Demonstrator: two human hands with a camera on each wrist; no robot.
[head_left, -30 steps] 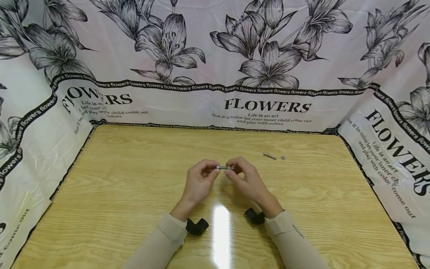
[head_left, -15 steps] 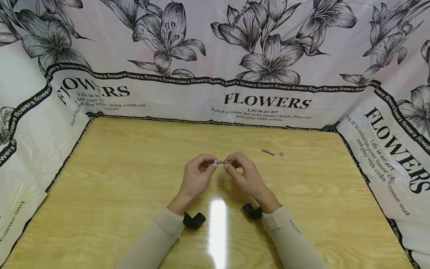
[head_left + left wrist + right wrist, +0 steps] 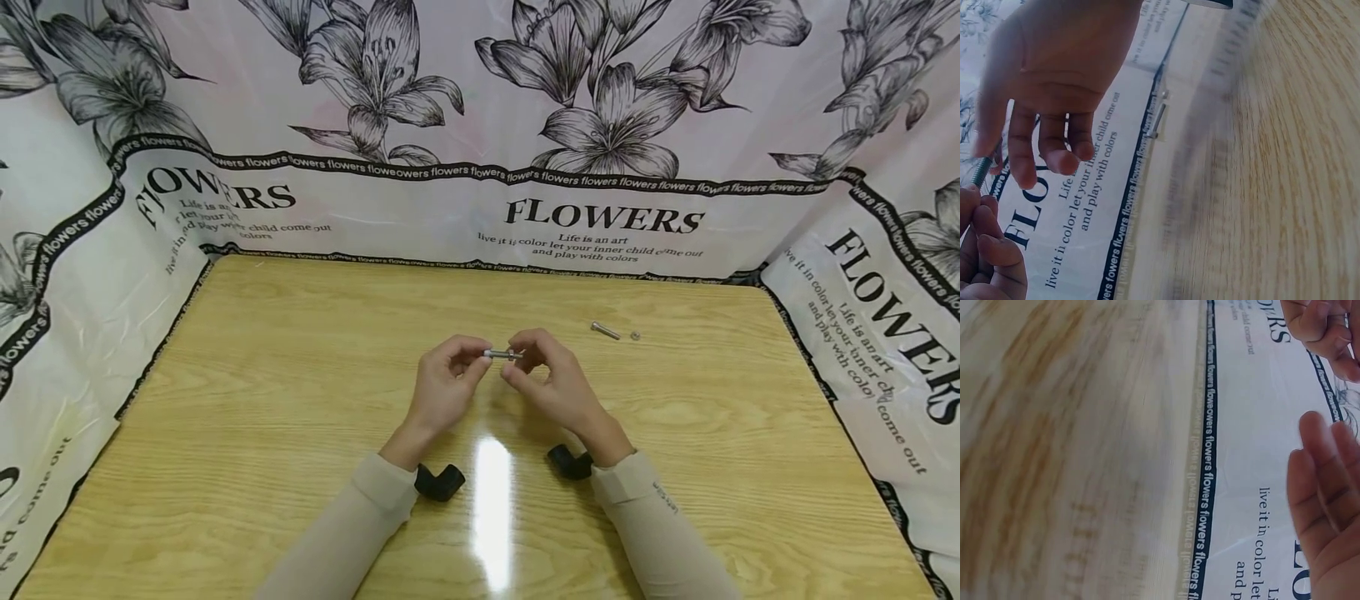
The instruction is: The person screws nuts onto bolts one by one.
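My left hand [image 3: 444, 387] pinches the head end of a small metal bolt [image 3: 498, 354], held roughly level above the table. A nut [image 3: 512, 355] sits on the bolt toward its right end. My right hand [image 3: 551, 379] curls its thumb and forefinger round the nut and the threaded end, with the thumb tip slightly lower than the nut. In the left wrist view the bolt's threads [image 3: 982, 172] show between the left hand [image 3: 991, 250] and the right hand [image 3: 1054, 81]. The right wrist view has part of the right hand [image 3: 1335, 519] and left fingers [image 3: 1329, 331]; the bolt is outside it.
A second bolt [image 3: 605, 330] and a loose nut [image 3: 635, 335] lie on the wooden table [image 3: 300, 350] behind the right hand. Black wrist mounts [image 3: 440, 482] hang under both sleeves. A flower-printed cloth [image 3: 420, 217] borders the table at the back and sides.
The right thumb and forefinger have closed in on the nut and then spread a little apart. The left hand keeps its pinch on the bolt. The head view has tilted slightly.
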